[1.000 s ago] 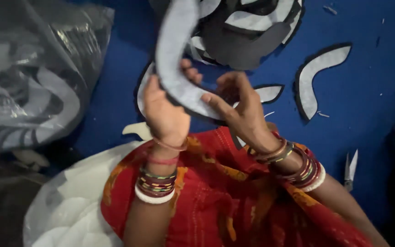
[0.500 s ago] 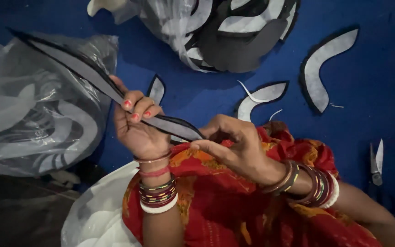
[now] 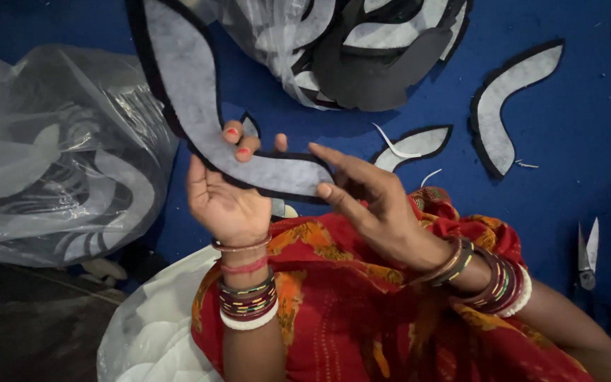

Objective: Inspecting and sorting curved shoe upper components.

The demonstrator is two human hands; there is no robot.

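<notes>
Inspection seems in hand: left hand [image 3: 224,201] grips the curved grey felt piece [image 3: 206,120] at centre of the frame, right hand [image 3: 376,205] pinches its end, and turning it needs both grips firm.

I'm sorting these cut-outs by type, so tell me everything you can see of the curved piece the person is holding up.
The curved piece is a long, boomerang-like strip, grey and felt-like on its facing side with a thin black edge. It looks flat and limp. It is held above the blue sheet, one end rising to the upper left. The left hand grips its bend; the right hand pinches its lower end.
</notes>
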